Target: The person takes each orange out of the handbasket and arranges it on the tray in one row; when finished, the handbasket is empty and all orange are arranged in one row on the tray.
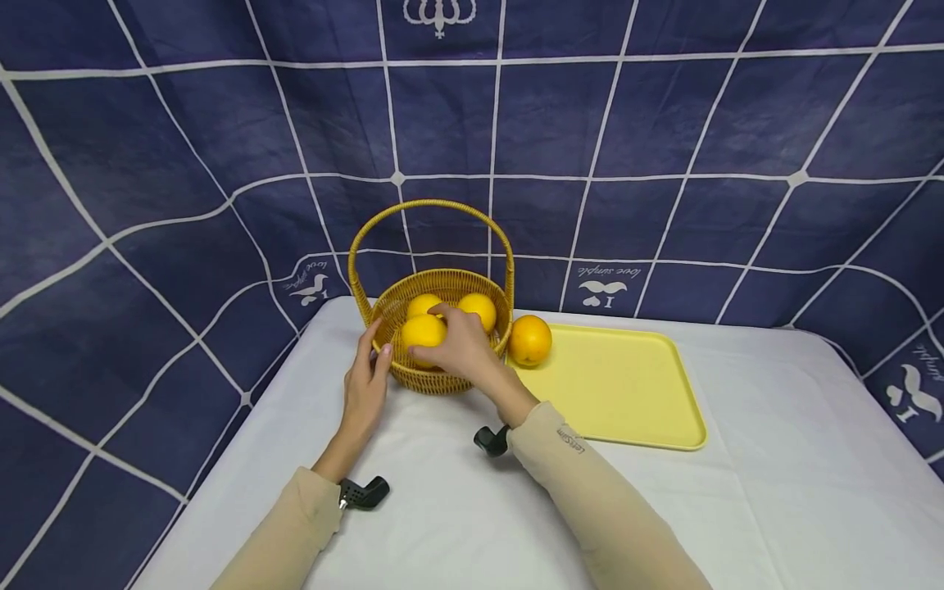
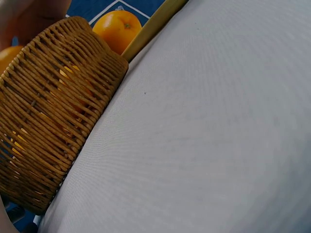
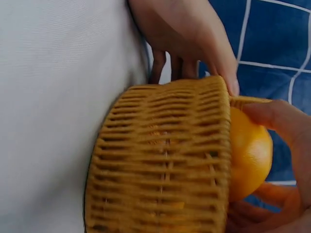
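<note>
A wicker basket [image 1: 431,381] with a tall arched handle holds several oranges, among them an orange at the back [image 1: 422,304] and one at the right [image 1: 479,310]. My right hand [image 1: 465,348] grips another orange [image 1: 424,330] between thumb and fingers, at the front of the basket's opening. In the right wrist view this gripped orange [image 3: 249,154] stands partly above the rim. At the basket's left side, my left hand [image 1: 365,393] holds the rim, thumb at the edge and fingers along the outer wall. The weave hides the basket's bottom.
A yellow tray [image 1: 619,385] lies right of the basket, with a single orange [image 1: 530,340] at its left back corner, close to the basket. White cloth [image 1: 442,508] covers the table. Blue checked fabric [image 1: 553,123] hangs behind and at both sides.
</note>
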Action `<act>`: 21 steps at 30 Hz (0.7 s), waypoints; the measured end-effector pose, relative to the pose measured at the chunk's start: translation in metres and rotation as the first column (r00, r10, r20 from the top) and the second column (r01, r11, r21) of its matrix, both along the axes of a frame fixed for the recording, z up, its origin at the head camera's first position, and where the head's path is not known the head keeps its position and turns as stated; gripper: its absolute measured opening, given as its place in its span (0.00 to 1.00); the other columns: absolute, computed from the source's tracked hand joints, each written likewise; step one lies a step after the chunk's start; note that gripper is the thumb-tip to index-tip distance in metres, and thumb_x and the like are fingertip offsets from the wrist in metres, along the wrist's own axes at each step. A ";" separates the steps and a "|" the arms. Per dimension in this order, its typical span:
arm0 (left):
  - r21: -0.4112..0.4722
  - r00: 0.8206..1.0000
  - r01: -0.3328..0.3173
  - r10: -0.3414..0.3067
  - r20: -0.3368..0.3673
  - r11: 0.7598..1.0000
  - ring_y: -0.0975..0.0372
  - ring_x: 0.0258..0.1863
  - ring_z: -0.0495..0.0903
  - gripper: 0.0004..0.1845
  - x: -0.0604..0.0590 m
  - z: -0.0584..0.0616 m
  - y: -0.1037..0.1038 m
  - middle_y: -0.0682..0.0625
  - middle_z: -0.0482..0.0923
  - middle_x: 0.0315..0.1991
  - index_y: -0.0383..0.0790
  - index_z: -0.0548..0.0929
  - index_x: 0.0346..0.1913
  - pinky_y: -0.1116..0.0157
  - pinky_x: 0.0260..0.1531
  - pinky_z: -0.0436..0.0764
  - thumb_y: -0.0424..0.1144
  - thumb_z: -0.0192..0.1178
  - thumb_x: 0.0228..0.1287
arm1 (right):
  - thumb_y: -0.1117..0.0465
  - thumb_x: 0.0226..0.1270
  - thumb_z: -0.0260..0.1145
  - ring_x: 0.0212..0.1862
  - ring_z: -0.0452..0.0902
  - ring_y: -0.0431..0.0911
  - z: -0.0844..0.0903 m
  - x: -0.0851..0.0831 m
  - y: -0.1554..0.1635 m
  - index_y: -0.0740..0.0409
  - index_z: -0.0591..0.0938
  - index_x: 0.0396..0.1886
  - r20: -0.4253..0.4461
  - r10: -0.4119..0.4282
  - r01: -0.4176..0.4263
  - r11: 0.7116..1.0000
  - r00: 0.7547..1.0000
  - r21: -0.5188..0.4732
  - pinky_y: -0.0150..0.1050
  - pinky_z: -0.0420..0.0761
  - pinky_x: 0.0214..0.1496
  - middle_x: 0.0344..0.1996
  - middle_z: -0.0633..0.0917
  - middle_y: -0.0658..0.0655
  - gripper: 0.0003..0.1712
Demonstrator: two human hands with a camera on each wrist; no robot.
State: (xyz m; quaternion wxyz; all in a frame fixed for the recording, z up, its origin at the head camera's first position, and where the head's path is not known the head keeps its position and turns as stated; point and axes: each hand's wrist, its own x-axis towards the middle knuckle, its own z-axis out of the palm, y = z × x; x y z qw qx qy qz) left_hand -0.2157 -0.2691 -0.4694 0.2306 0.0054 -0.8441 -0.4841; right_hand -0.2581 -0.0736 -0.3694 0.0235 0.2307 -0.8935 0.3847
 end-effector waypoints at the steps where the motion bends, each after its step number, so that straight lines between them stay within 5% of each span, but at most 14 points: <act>1: 0.000 1.000 -0.002 0.002 0.004 1.000 0.46 0.78 0.66 0.29 0.000 0.000 0.000 0.52 0.60 0.83 0.62 0.60 0.83 0.41 0.77 0.67 0.57 0.45 0.85 | 0.44 0.57 0.80 0.54 0.84 0.53 0.001 0.001 0.004 0.59 0.79 0.69 -0.014 -0.007 0.007 1.000 1.000 -0.019 0.47 0.88 0.56 0.58 0.87 0.61 0.43; 12: 0.015 1.000 -0.005 0.005 0.006 1.000 0.46 0.78 0.67 0.29 0.001 0.000 0.000 0.52 0.61 0.83 0.61 0.62 0.82 0.43 0.77 0.67 0.57 0.46 0.85 | 0.46 0.56 0.81 0.53 0.81 0.52 0.016 0.011 0.055 0.49 0.82 0.66 -0.050 -0.100 0.088 0.977 0.994 -0.195 0.46 0.86 0.51 0.57 0.87 0.53 0.38; 21: 0.012 1.000 -0.001 0.001 0.020 1.000 0.45 0.78 0.67 0.29 -0.001 0.000 0.000 0.52 0.60 0.83 0.61 0.61 0.83 0.43 0.77 0.67 0.57 0.46 0.85 | 0.46 0.59 0.80 0.58 0.84 0.56 0.021 0.016 0.113 0.53 0.80 0.68 -0.050 -0.231 0.208 0.938 0.972 -0.277 0.53 0.86 0.61 0.59 0.87 0.57 0.39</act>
